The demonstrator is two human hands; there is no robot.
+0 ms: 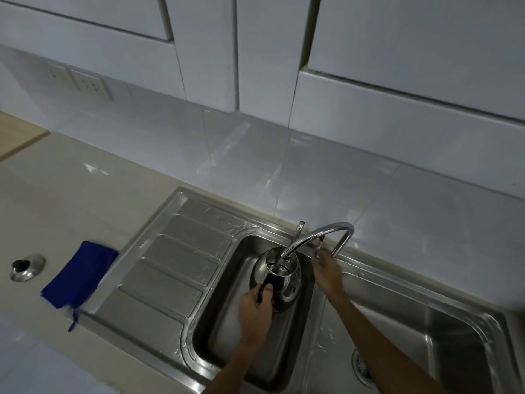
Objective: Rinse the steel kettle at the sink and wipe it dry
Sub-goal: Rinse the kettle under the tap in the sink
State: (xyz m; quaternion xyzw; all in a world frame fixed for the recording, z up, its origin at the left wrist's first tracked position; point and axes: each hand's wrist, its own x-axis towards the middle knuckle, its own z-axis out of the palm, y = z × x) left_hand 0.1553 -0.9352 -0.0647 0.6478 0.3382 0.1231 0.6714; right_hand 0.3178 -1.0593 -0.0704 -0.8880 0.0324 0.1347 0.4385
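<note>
The steel kettle (279, 275) was held by its black handle in the closed left hand (255, 304) at lower centre, mouth directly under the spout of the tap (315, 237), whose lever just right was pinched by the right hand (326, 270).

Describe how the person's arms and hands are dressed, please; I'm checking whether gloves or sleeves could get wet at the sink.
Both forearms are bare as far as the frame shows: no sleeves in view. The left hand and right hand wear no gloves. No watch, bracelet or ring is visible, though the dim light and small size make fine details like rings hard to rule out.
</note>
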